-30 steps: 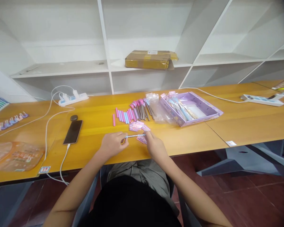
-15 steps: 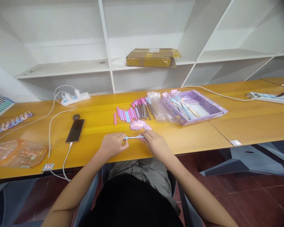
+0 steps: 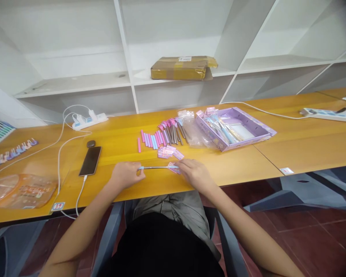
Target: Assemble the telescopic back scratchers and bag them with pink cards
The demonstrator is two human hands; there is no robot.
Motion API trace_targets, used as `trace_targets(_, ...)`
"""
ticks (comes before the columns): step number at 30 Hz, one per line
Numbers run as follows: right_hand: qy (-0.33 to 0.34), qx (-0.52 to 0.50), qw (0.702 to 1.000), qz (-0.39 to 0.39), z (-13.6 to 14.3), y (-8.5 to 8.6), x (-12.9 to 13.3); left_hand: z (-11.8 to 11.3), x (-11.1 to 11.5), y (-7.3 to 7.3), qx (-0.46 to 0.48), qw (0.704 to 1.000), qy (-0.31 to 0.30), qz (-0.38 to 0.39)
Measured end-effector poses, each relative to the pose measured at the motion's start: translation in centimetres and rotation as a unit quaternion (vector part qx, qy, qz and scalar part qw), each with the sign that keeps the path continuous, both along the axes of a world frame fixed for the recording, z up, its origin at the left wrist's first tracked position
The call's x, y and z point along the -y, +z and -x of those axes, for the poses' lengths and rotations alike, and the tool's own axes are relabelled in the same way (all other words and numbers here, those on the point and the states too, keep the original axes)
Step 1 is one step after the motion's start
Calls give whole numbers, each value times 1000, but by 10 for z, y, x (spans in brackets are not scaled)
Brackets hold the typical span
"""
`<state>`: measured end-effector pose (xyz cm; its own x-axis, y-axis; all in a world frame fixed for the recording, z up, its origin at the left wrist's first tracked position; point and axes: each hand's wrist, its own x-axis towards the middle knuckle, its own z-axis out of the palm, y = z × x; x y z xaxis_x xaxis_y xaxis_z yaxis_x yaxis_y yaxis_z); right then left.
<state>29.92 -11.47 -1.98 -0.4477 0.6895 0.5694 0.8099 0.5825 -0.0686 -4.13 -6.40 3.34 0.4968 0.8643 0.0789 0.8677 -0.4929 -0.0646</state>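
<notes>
My left hand (image 3: pixel 128 174) pinches the light blue end of a thin telescopic back scratcher (image 3: pixel 157 167). My right hand (image 3: pixel 195 173) grips its other end, where a bit of light blue shows by the fingers. The metal rod lies bare and level between the two hands, just above the table. Beyond them rest several back scratchers (image 3: pixel 174 132) with hand-shaped pink and blue heads on metal rods. To their left, several pink, purple and blue tubes (image 3: pixel 152 139) stand in a row. Small printed cards (image 3: pixel 167 152) are piled nearer me, and others lie partly behind the rod.
A purple box (image 3: pixel 255 136) with plastic-wrapped pieces stands right of a clear plastic bag (image 3: pixel 192 130). On the left are a phone (image 3: pixel 90 161) on its cable, a power strip (image 3: pixel 90 120) and an orange pouch (image 3: pixel 31 188). A cardboard box (image 3: pixel 178 68) sits on the shelf.
My hands have moved apart, the left one mostly, to the left. The metal rod between them is drawn out longer. The view has shifted slightly.
</notes>
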Motion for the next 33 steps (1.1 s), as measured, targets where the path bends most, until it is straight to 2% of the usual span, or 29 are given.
trace_targets(2,-5,-4,1000,-25,-49,1,0,37,-12,6,3,1000,9,-23)
trace_targets(6,-77,-31,993,-86,-166,1,13,124,-26,15,2,997,8,-78)
trace_targets(8,-98,-30,993,-61,-205,-2,24,151,-24,15,4,997,-5,-79)
trace_targets(9,-115,-34,992,-50,-215,-4,29,158,-21,14,7,997,-5,-80)
trace_targets(11,-144,-43,988,-19,-220,-8,37,160,-16,12,10,997,-1,-79)
trace_targets(16,-177,-63,980,69,-204,-17,43,148,-9,13,5,997,1,-81)
trace_targets(23,-201,-85,973,75,-203,-26,51,150,-2,15,-8,997,-9,-78)
trace_targets(28,-202,-85,971,99,-202,-44,59,148,-2,2,-27,998,-29,-40)
trace_targets(33,-220,-91,965,111,-211,-59,66,146,-12,-17,-28,998,-51,-36)
